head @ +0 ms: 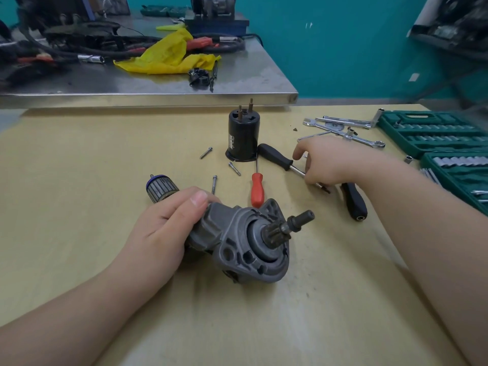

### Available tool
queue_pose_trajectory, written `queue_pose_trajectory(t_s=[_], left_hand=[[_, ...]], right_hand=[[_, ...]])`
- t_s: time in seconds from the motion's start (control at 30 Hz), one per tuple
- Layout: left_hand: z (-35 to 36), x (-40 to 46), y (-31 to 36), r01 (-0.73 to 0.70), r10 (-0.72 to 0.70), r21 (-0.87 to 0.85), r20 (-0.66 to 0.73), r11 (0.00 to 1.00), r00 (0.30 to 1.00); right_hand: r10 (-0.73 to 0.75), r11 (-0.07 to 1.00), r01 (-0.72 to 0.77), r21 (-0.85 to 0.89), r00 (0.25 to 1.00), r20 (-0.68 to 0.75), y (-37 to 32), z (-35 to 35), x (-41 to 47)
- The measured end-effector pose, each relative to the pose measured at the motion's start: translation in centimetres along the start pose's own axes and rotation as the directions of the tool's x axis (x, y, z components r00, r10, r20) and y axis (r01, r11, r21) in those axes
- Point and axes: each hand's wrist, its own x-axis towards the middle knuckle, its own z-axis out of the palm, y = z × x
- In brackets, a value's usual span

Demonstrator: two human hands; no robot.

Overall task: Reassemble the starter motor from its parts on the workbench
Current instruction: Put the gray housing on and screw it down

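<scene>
**Grey housing held, tool pick-up under way**

Grey cast metal marks our landmark: the drive-end housing [248, 241], lying near the middle of the desk [79, 154] with its pinion shaft pointing right. Our left hand [163, 228] wraps the rear of the housing, where the armature [161, 186] projects behind it. Beyond the housing stands the black motor case [243, 137], with three loose bolts [234, 169] between them. Our right hand [330, 165], up and right of the housing, curls its fingers around the metal shaft of the black-handled screwdriver [277, 158]; the index finger is raised. The red-handled screwdriver [257, 190] lies just behind the housing.

Risks, as we judge them: gripping the shaft rather than the handle may let the tool slip; a sweeping forearm could scatter the bolts; a slack left grip could let the armature slide out.
</scene>
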Motion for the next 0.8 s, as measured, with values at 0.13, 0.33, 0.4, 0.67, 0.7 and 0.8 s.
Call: queue_pose_trajectory(t_s=[0.13, 0.33, 0.4, 0.67, 0.7, 0.8], left_hand=[[0.0, 0.0, 0.1, 0.002, -0.002, -0.017, 0.0, 1.0, 1.0], [0.1, 0.0, 0.1, 0.004, -0.004, -0.018, 0.003, 1.0, 1.0], [0.1, 0.0, 0.1, 0.002, -0.002, -0.018, 0.003, 1.0, 1.0], [0.1, 0.0, 0.2, 0.001, -0.001, -0.022, 0.004, 1.0, 1.0], [0.1, 0.0, 0.2, 0.003, -0.003, -0.022, 0.004, 1.0, 1.0], [0.0, -0.1, 0.0, 0.012, -0.012, -0.028, 0.005, 1.0, 1.0]], right_hand=[[-0.008, 1.0, 0.007, 0.025, 0.999, 0.039, 0.4, -0.4, 0.0], [-0.045, 0.996, 0.054, -0.072, 0.993, 0.113, 0.9, -0.6, -0.2], [-0.062, 0.995, 0.069, -0.076, 0.993, 0.101, 0.7, -0.3, -0.1], [0.035, 0.996, -0.026, 0.09, 0.993, -0.109, 1.7, -1.5, 0.4], [0.06, 0.996, -0.045, 0.078, 0.977, -0.205, 2.2, -2.0, 0.6], [0.141, 0.989, -0.15, 0.004, 0.922, -0.361, 4.0, -2.8, 0.9]])
